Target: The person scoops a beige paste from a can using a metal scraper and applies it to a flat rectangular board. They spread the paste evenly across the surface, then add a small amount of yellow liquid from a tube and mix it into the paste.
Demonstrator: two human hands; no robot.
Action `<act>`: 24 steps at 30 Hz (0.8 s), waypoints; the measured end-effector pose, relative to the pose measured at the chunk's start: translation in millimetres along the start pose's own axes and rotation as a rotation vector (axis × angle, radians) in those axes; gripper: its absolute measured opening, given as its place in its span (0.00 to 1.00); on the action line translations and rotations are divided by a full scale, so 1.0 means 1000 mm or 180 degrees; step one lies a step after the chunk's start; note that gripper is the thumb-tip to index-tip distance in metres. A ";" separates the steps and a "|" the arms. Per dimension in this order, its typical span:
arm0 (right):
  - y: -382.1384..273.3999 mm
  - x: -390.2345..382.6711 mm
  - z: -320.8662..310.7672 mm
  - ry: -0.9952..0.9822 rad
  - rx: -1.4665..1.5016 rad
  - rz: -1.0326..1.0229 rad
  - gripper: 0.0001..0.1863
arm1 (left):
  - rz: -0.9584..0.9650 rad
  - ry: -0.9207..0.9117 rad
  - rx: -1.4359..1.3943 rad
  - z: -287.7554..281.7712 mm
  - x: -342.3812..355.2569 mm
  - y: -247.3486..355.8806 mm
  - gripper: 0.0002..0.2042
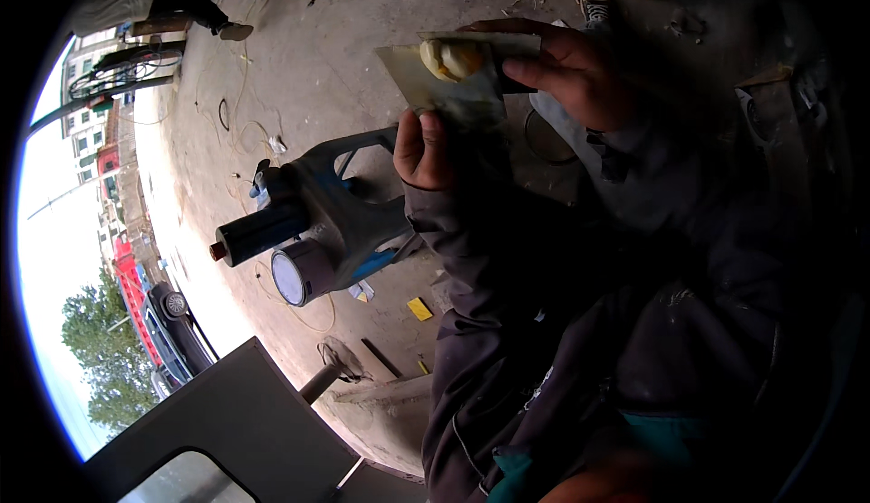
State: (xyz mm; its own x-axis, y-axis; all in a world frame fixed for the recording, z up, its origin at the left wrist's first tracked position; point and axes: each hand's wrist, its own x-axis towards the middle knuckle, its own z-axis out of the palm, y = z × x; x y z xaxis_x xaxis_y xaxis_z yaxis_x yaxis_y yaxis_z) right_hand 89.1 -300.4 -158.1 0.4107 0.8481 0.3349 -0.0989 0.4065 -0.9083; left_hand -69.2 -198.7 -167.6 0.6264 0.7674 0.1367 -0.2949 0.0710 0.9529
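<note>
— What's that, held up in front of the chest?

— A thin flat plate (444, 86) with a yellowish lump (450, 57) on it. The right hand (566, 72) pinches its upper edge; the left hand (424, 151) is closed on the lower corner.

— Which step, would you say?

— Inspecting or turning it, I'd judge. Any next move needs both grips steady, clear of the blue-grey power tool (313, 227) below.

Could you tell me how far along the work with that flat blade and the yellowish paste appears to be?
Done: a lump of yellowish paste already sits on the flat blade. In hand: the left hand grips the blade from below while the right hand holds its upper edge. Left: the lump is unspread, and the power tool in front is untouched.
</note>
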 end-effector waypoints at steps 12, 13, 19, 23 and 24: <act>0.028 -0.012 0.037 0.0760 -0.1694 -0.1135 0.25 | 0.0780 0.0906 0.1596 0.040 0.000 0.005 0.11; 0.029 -0.015 0.037 0.0712 -0.1645 -0.1025 0.25 | 0.0675 0.0856 0.1158 0.032 0.004 0.002 0.11; 0.021 0.001 0.010 0.1061 -0.1317 -0.1340 0.18 | 0.1713 0.0988 0.2087 0.014 0.006 -0.013 0.10; 0.018 0.000 0.016 0.0849 -0.1734 -0.1364 0.19 | 0.1606 0.0670 0.2556 0.023 0.007 -0.012 0.10; 0.020 -0.003 0.021 0.0817 -0.1658 -0.1277 0.20 | 0.1454 0.0651 0.2369 0.024 0.007 -0.006 0.11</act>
State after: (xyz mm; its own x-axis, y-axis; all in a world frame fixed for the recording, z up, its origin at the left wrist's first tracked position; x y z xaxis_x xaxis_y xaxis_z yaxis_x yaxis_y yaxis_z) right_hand 67.3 -287.3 -172.2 0.5318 0.5337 0.6576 0.5253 0.4012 -0.7504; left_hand -45.5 -209.4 -165.8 0.4008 0.7231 0.5626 0.1048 -0.6462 0.7559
